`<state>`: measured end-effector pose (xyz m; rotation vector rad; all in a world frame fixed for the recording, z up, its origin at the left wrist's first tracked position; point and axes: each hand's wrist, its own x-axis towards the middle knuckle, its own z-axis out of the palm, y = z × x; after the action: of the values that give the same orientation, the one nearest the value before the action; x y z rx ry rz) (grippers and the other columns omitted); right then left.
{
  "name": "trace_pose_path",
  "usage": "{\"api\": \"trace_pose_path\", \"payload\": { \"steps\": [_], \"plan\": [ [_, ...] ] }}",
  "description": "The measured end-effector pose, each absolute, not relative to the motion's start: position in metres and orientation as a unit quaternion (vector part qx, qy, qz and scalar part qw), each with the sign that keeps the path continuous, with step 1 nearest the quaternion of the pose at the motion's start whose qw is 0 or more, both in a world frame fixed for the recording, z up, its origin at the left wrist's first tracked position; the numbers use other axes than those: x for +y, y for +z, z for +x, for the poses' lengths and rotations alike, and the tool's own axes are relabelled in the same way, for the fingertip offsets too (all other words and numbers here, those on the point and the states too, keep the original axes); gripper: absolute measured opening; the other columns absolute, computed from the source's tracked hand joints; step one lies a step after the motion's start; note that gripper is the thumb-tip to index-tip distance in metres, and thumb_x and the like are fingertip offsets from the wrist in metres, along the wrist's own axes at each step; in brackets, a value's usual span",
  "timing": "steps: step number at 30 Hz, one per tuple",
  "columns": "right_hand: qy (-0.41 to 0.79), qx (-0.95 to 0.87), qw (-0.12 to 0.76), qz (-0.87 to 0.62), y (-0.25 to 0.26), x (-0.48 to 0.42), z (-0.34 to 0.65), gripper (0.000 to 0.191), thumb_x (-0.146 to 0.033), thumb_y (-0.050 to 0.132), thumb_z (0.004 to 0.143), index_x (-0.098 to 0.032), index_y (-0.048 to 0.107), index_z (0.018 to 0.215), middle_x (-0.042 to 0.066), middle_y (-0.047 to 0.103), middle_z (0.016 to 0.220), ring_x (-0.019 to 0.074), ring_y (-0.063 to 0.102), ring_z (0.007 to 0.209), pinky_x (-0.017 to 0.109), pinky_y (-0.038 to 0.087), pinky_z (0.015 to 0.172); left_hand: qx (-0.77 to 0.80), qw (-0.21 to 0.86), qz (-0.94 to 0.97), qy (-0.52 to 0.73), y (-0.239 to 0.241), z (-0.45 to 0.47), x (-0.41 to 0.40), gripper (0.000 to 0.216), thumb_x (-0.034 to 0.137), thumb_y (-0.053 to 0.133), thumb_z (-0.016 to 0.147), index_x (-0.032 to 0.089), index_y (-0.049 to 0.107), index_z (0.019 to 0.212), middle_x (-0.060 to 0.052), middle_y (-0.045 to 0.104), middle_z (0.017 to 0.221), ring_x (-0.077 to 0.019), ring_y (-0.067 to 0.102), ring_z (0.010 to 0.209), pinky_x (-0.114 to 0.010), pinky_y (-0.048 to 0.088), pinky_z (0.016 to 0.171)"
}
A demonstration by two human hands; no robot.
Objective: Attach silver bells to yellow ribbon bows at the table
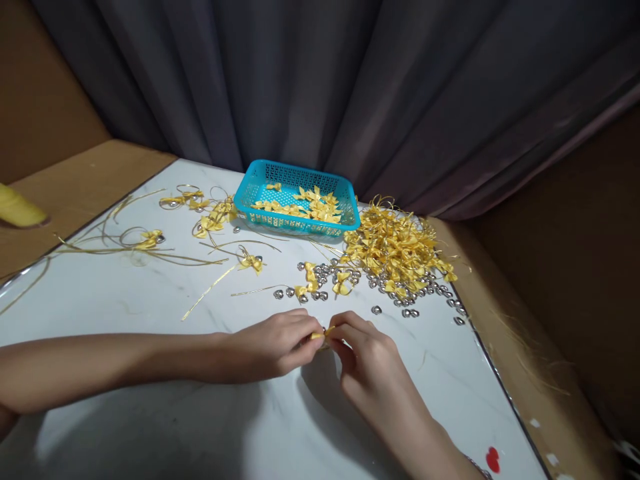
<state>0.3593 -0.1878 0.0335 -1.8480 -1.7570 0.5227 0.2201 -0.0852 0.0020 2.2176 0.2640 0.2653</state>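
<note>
My left hand (283, 343) and my right hand (367, 353) meet over the front middle of the white marbled table (210, 427). Between their fingertips is a small yellow ribbon bow (317, 335), pinched from both sides and mostly hidden by the fingers. A dark shiny spot shows at the bow's middle, too small to make out. Just beyond the hands lie loose silver heart-shaped beads (290, 292) and a few yellow bows with gold cord, among them one bow (342, 283) behind my right hand.
A blue plastic basket (297, 228) holding yellow bows stands at the back. Right of it is a big heap of bows with gold cords (395, 243). Gold cords (195, 253) and tied bows spread over the left. A red piece (493, 459) lies front right. A dark curtain (300, 80) hangs behind.
</note>
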Motion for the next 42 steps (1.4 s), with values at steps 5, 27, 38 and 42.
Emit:
{"api": "trace_pose_path", "payload": {
  "steps": [5,27,38,42],
  "plan": [
    [0.22,-0.642,0.274,-0.681,0.042,-0.183,0.368,0.022,0.002,0.042,0.065,-0.014,0.056,0.069,0.005,0.061,0.068,0.0159,0.054,0.059,0.027,0.041,0.055,0.122,0.44,0.883,0.112,0.003,0.218,-0.08,0.02,0.023,0.036,0.09,0.018,0.047,0.075,-0.001,0.05,0.071,-0.0138,0.048,0.069,-0.026,0.037,0.066],
    [0.285,-0.596,0.26,-0.704,0.039,-0.178,0.37,0.025,0.006,0.045,0.059,-0.016,0.056,0.063,0.001,0.063,0.064,0.0123,0.052,0.056,0.023,0.038,0.052,0.123,0.47,0.873,0.033,0.013,0.217,-0.078,0.026,0.031,0.034,0.092,0.018,0.051,0.077,-0.002,0.052,0.074,-0.014,0.049,0.07,-0.025,0.037,0.066],
    [0.253,-0.641,0.228,-0.688,0.041,-0.182,0.372,0.019,-0.003,0.042,0.068,-0.015,0.056,0.071,0.005,0.063,0.069,0.0162,0.056,0.06,0.027,0.04,0.055,0.116,0.488,0.863,0.05,0.009,0.216,-0.076,0.022,0.024,0.036,0.089,0.017,0.053,0.078,-0.002,0.058,0.075,-0.013,0.053,0.069,-0.024,0.039,0.065],
    [0.251,-0.644,0.227,-0.686,0.042,-0.183,0.37,0.02,-0.002,0.04,0.069,-0.015,0.056,0.071,0.006,0.062,0.068,0.0163,0.056,0.06,0.027,0.04,0.055,0.114,0.492,0.862,0.042,0.01,0.216,-0.076,0.023,0.025,0.037,0.089,0.017,0.055,0.079,-0.003,0.06,0.076,-0.0131,0.055,0.071,-0.024,0.04,0.066]
  ]
}}
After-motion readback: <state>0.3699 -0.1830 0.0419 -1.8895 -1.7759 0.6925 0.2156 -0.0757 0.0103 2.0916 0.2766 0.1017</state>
